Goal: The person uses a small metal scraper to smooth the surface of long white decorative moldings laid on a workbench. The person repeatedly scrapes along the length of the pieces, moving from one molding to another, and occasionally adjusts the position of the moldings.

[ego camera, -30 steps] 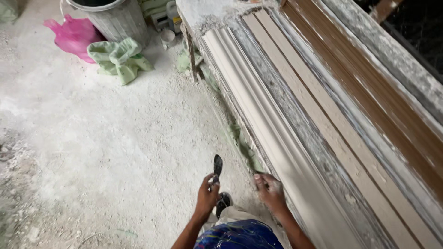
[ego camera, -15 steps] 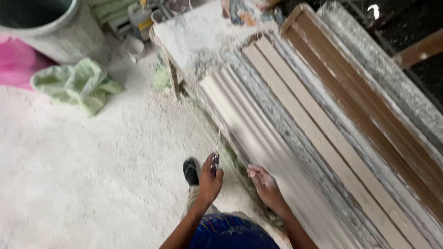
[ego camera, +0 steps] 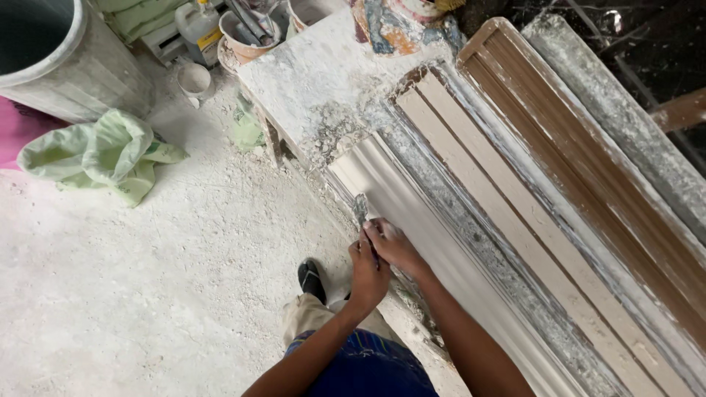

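At bench edge: we grip scraper w/ both hands — left hand, right hand closed on handle.
Done: blade on moulding end.
Left: length behind hands looks unworked, we judge.

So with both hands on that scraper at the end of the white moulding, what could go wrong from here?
1. The scraper sits right at the end of the white moulding, where the edge looks thin; a hard push might chip it.
2. Left hand and right hand crowd one short handle, so a slip could carry fingers along the blade.
3. The floor is coated in white powder beside the foot; footing may be poor.
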